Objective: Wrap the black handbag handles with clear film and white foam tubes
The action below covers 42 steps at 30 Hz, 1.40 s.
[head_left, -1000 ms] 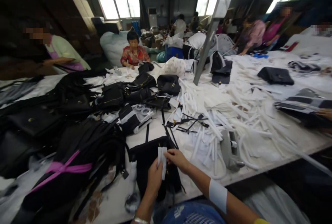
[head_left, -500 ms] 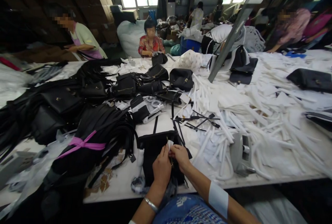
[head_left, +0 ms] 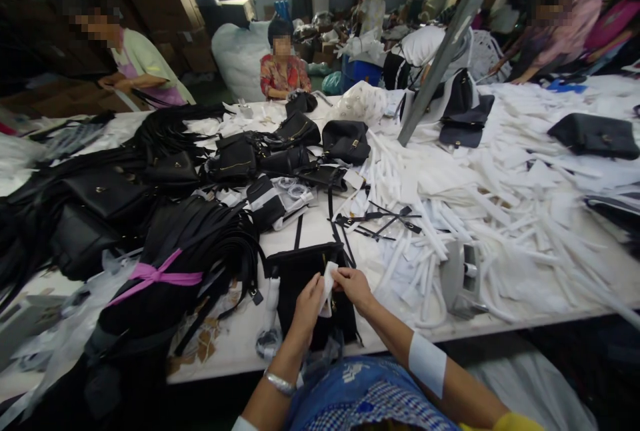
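A black bag lies flat on the table in front of me, near the front edge. Above it, a small strip of white paper is held between my two hands. My left hand grips the strip's left side, fingers pressed together. My right hand pinches it at the upper right. Gold-coloured metal shows on the bag beside the strip. A white-wrapped handle stands at the bag's left side, with a clear-wrapped ring below it.
A bundle of black straps tied with a pink band lies left. A grey tape dispenser stands right, among white strips. Several black bags lie farther back, before a slanted metal post. Co-workers stand or sit around the table.
The white paper now shows as a longer strip between my hands, which have moved slightly apart. My view has tilted down a little.
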Motion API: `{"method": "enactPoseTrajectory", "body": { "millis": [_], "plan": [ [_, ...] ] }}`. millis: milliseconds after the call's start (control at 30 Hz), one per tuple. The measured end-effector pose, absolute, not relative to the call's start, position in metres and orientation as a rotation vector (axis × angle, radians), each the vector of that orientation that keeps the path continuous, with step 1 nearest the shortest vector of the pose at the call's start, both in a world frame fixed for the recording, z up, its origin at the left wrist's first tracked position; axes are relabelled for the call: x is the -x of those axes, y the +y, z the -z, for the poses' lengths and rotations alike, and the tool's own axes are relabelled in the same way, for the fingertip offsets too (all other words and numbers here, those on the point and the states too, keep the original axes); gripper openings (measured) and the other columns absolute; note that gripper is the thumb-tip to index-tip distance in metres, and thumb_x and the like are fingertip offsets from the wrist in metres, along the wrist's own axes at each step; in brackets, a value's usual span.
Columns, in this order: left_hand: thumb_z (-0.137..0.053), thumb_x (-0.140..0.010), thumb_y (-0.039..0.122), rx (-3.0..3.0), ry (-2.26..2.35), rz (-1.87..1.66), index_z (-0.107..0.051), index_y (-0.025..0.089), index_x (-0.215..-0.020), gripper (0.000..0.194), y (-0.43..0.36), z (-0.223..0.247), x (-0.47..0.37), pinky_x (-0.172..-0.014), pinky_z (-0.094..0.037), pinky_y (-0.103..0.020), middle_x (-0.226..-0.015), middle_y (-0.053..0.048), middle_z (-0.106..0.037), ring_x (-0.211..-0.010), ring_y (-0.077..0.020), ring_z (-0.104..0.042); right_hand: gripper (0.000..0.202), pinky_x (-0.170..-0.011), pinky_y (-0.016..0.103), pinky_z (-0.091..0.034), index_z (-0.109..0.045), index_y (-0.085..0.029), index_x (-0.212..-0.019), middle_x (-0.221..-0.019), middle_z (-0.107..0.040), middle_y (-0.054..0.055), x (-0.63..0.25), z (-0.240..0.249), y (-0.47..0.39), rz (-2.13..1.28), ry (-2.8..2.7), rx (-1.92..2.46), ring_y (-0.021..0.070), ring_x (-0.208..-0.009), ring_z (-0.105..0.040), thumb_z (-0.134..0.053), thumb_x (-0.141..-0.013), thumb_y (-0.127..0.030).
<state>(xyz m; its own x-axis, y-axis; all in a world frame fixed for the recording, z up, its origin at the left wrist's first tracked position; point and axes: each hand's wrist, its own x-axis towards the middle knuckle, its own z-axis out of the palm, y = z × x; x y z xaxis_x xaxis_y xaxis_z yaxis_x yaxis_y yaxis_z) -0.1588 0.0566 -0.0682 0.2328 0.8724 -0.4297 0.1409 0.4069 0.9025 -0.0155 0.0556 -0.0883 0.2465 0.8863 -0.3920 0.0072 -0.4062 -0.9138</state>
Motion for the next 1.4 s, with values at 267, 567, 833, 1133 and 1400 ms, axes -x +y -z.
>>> {"method": "enactPoseTrajectory", "body": {
  "millis": [267, 567, 833, 1133, 1400],
  "plan": [
    [-0.066, -0.069, 0.053, -0.769, 1.055, -0.488, -0.063, 0.012, -0.088, 0.046, 0.065, 0.069, 0.157, -0.06, -0.048, -0.025, -0.073, -0.003, -0.06, -0.06, -0.011, -0.056, 0.039, -0.048, 0.023, -0.031, -0.062, -0.016, -0.054, -0.046, -0.053, -0.004, 0.017, 0.09, 0.055, -1.217, -0.86, 1.674, 0.0101, -0.045, -0.044, -0.06, -0.073, -0.049],
    [-0.063, -0.07, 0.056, -0.98, 1.15, -0.476, -0.06, 0.013, -0.089, 0.047, 0.061, 0.066, 0.147, -0.042, -0.03, -0.017, -0.069, 0.001, -0.054, -0.049, -0.0059, -0.042, 0.024, -0.044, 0.021, -0.031, -0.065, -0.016, -0.054, -0.046, -0.056, -0.001, 0.017, 0.088, 0.059, -1.341, -0.524, 1.635, 0.0094, -0.044, -0.045, -0.067, -0.068, -0.035],
    [-0.066, -0.068, 0.058, -1.018, 1.229, -0.444, -0.06, 0.014, -0.081, 0.046, 0.063, 0.08, 0.151, -0.043, -0.028, -0.017, -0.059, 0.005, -0.048, -0.046, -0.0056, -0.038, 0.026, -0.062, 0.023, -0.044, -0.073, -0.021, -0.074, -0.062, -0.066, -0.001, -0.028, 0.085, 0.034, -1.056, -0.989, 1.689, 0.0137, -0.062, -0.06, -0.057, -0.082, -0.039],
    [-0.067, -0.066, 0.057, -0.954, 1.214, -0.456, -0.059, 0.015, -0.089, 0.049, 0.061, 0.088, 0.146, -0.039, -0.026, -0.018, -0.061, 0.004, -0.051, -0.045, -0.006, -0.036, 0.034, -0.099, 0.038, -0.036, -0.065, -0.016, -0.109, -0.116, -0.065, 0.013, -0.247, 0.076, -0.096, -0.21, -0.299, 2.296, 0.027, -0.115, -0.052, -0.052, -0.082, -0.032],
    [-0.065, -0.069, 0.058, -1.002, 1.214, -0.44, -0.059, 0.016, -0.09, 0.048, 0.061, 0.09, 0.146, -0.04, -0.027, -0.018, -0.057, 0.006, -0.047, -0.045, -0.0066, -0.037, 0.033, -0.062, 0.025, -0.051, -0.07, -0.011, -0.083, -0.085, -0.074, 0.014, -0.277, 0.095, -0.083, -0.71, -0.125, 2.076, 0.02, -0.076, -0.069, -0.055, -0.084, -0.04]
  ]
}}
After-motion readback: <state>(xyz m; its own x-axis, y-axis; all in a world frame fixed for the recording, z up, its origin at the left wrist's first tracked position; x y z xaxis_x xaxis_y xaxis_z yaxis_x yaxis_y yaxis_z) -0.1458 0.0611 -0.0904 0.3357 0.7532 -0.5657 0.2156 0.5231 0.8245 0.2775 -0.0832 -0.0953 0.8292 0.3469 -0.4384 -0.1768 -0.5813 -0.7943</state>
